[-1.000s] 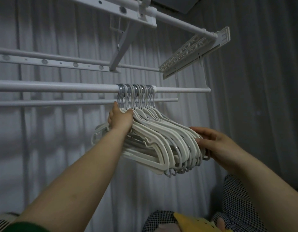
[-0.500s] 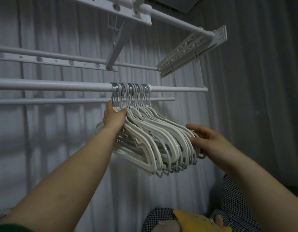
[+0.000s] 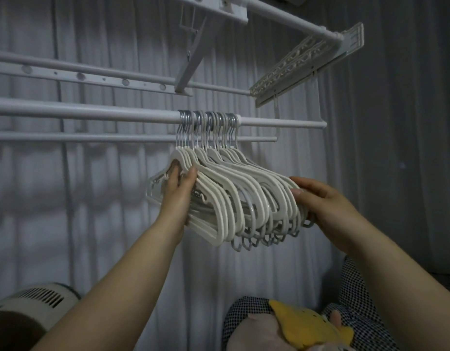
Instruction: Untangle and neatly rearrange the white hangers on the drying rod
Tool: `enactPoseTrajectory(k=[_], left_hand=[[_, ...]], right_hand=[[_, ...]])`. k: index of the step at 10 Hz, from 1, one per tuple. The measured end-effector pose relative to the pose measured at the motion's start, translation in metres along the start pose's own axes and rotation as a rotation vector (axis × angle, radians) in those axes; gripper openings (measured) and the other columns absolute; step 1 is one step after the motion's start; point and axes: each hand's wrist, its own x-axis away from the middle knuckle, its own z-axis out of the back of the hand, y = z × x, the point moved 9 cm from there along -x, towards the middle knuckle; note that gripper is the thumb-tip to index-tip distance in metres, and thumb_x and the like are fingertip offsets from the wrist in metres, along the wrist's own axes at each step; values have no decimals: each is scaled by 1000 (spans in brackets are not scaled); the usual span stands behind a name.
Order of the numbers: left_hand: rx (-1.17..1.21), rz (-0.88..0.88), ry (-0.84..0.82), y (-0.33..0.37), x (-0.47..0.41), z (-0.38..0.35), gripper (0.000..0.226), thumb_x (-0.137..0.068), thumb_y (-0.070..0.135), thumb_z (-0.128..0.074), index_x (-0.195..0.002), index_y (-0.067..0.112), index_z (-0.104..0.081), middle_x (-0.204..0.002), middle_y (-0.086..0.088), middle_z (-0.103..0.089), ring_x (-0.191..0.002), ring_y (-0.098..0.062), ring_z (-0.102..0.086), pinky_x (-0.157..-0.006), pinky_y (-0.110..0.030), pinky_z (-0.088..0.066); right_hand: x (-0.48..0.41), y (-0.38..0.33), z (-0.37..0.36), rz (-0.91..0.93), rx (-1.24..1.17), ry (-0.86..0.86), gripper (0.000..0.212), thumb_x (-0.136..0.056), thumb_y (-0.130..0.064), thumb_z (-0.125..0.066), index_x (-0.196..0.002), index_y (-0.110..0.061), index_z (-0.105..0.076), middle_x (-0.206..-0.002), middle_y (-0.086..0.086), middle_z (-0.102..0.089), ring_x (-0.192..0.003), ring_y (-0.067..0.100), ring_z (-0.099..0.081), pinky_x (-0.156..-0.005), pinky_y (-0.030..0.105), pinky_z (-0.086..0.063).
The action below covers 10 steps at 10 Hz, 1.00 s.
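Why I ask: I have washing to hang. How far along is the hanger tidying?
Done: the hooks all hang on the rod, packed in one tight row. In hand: the left hand grips the leftmost hangers and the right hand holds the bundle's right ends. To do: the bodies fan out unevenly, so they probably need squaring up.

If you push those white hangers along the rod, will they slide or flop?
Probably slide: metal hooks on the white hangers hang over a smooth rod. They look like stiff plastic, likely no flopping. Packed between left hand and right hand, they may snag.
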Motion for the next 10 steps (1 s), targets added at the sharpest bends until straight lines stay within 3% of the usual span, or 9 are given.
enactPoseTrajectory(k=[1, 2, 3, 4, 5, 6, 8, 9, 10], left_hand=[[9, -13, 16, -1, 14, 2, 53, -95, 28, -45, -145, 21, -31, -146, 1, -42, -131, -13, -42, -96, -24, -32], [-16, -21, 16, 1, 23, 1, 53, -95, 27, -45, -145, 23, -29, -144, 2, -44, -128, -13, -44, -96, -24, -33], [-36, -11, 15, 0, 27, -1, 54, -94, 29, -46, -145, 25, -29, -145, -4, -44, -131, -20, -45, -103, -29, -36], [-69, 18, 14, -4, 28, 0, 55, -93, 33, -47, -145, 25, -30, -145, -5, -44, -130, -23, -45, -110, -38, -35], [-90, 39, -1, -3, 32, -2, 56, -93, 33, -46, -146, 23, -28, -147, -2, -42, -132, -20, -43, -111, -36, -33], [-133, 33, 8, 2, 40, -1, 54, -95, 28, -44, -146, 19, -29, -144, 3, -43, -126, -10, -43, -103, -24, -32], [-352, 28, 23, 21, 48, 17, 34, -95, 20, -47, -124, 5, -58, -125, -10, -61, -106, -11, -52, -84, -17, -33], [-428, 41, -21, 37, 51, 24, 28, -92, 14, -52, -108, -4, -66, -106, -12, -65, -102, -19, -58, -75, -21, -39], [-543, 43, -26, 55, 59, 37, 24, -91, 10, -54, -102, -6, -67, -94, -7, -61, -93, -13, -53, -66, -14, -38]], right_hand=[[4, -2, 0, -2, -41, 0, 37, -92, -16, -51, -128, -9, -54, -120, 14, -64, -94, 23, -61, -68, 27, -49], [6, -3, 1, -2, -45, 12, 39, -92, -16, -50, -131, -9, -52, -124, 13, -61, -101, 23, -59, -76, 29, -49], [9, -3, 2, -2, -40, 23, 39, -92, -16, -51, -131, -10, -52, -126, 11, -59, -106, 22, -56, -87, 35, -46], [10, -1, 3, -8, -46, 36, 38, -92, -15, -51, -130, -11, -51, -122, 9, -59, -105, 21, -56, -86, 33, -44], [11, 2, 4, -22, -40, 31, 37, -92, -15, -50, -129, -9, -52, -119, 9, -60, -101, 21, -57, -81, 31, -45], [13, 4, 5, -29, -34, 38, 35, -93, -14, -50, -128, -8, -53, -112, 8, -61, -97, 20, -58, -79, 29, -47], [16, -4, 14, -39, 28, 115, 42, -92, -15, -52, -132, -7, -47, -119, 10, -54, -105, 22, -52, -102, 43, -42], [22, -15, 19, -50, 42, 129, 42, -92, -14, -52, -132, -4, -47, -113, 11, -54, -102, 22, -53, -96, 41, -45], [32, -22, 27, -58, 85, 163, 42, -92, -13, -53, -132, -1, -46, -109, 9, -53, -101, 20, -51, -87, 34, -43]])
